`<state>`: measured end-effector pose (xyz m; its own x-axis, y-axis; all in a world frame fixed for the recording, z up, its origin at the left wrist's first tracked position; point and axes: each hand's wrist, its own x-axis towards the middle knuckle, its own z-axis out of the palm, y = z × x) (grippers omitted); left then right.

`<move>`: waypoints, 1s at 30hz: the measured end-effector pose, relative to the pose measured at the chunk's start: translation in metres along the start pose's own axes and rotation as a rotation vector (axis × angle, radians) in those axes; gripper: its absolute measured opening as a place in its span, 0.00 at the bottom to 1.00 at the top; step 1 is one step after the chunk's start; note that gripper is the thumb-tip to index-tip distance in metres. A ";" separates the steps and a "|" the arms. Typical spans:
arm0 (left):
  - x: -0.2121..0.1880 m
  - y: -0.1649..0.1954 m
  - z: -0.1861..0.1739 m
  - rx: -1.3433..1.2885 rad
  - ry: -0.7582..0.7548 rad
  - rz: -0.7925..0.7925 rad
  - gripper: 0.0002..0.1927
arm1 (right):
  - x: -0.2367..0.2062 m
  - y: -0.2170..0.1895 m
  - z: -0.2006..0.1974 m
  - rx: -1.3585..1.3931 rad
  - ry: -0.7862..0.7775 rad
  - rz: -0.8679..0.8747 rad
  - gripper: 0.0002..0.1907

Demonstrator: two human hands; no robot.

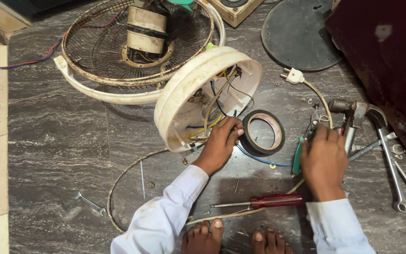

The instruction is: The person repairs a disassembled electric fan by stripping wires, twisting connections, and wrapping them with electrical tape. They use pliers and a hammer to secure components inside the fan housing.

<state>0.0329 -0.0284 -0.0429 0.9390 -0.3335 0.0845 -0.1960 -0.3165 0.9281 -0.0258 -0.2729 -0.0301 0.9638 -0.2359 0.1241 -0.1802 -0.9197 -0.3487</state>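
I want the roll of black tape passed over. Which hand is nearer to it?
The left hand: its fingers lie right beside the roll of black tape, at the fan base's wires. The right hand is farther right, among the tools.

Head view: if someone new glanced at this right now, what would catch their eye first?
Probably the round cream plastic fan base tipped on its side at centre, its coloured wires exposed, with the left hand reaching into it. Beside that hand lies a black roll of insulating tape, and the right hand rests on a heap of metal tools at right. Behind, a rusty wire fan guard lies flat on the dark marble floor.
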 end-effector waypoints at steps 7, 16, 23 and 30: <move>0.001 0.009 0.002 0.011 0.087 -0.061 0.07 | 0.009 0.013 0.008 -0.184 -0.137 0.140 0.32; -0.007 -0.002 -0.003 -0.029 0.040 -0.009 0.10 | 0.034 0.011 0.001 0.247 -0.719 0.431 0.28; -0.009 -0.006 -0.009 -0.072 -0.002 0.063 0.09 | 0.011 0.027 0.018 0.146 -0.717 0.327 0.40; -0.001 -0.005 0.000 -0.169 0.078 -0.037 0.07 | 0.005 0.030 -0.003 0.970 -0.296 0.393 0.32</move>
<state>0.0326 -0.0264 -0.0479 0.9649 -0.2529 0.0709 -0.1168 -0.1712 0.9783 -0.0273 -0.3030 -0.0371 0.9051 -0.2553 -0.3401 -0.3800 -0.1266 -0.9163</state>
